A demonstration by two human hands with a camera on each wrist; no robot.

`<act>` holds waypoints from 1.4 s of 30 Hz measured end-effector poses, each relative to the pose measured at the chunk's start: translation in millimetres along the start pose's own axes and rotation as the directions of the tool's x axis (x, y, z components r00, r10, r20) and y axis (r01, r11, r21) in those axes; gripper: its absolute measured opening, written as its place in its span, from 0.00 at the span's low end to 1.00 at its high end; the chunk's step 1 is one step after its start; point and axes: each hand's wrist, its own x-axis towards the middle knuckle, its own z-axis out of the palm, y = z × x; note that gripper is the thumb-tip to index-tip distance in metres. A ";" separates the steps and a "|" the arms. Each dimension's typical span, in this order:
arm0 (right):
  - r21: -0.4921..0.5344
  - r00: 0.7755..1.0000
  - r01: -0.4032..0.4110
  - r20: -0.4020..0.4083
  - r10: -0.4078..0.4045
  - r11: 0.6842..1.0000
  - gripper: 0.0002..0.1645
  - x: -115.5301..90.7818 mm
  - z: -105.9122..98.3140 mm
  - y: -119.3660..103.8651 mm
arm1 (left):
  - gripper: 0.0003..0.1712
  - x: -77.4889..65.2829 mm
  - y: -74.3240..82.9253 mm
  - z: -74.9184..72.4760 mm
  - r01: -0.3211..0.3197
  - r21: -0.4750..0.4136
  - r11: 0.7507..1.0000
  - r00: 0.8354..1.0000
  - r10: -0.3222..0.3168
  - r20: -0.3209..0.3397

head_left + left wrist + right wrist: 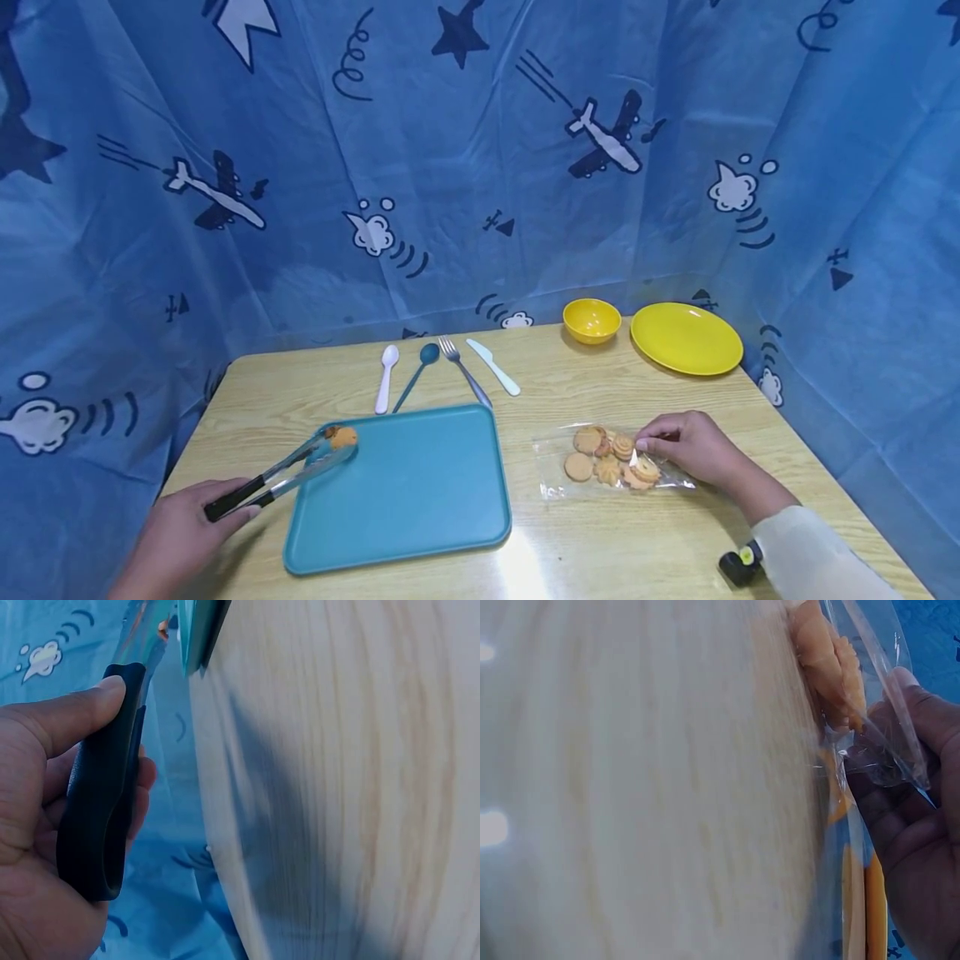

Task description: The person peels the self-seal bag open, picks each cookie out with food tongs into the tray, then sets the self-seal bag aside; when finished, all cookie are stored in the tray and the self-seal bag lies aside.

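In the head view my left hand grips a pair of metal tongs by their black handles. At the tongs' tips is a round brown cookie, over the upper left corner of the teal tray. To the right of the tray, a clear plastic bag with several cookies lies on the table. My right hand pinches this bag near its right end, thumb and fingers on the film. The right wrist view shows the plastic between thumb and fingers, beside the cookies.
Behind the tray lie a white spoon, a dark teal spoon, a fork and a pale knife. A yellow bowl and a yellow plate stand at the back right. A blue patterned curtain surrounds the table.
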 end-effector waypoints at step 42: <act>-0.021 1.000 0.009 0.008 -0.008 1.000 0.08 -1.0 -0.6 -3.7 | 0.31 5.4 16.4 -16.3 -0.091 0.002 0.996 0.996 0.091 0.006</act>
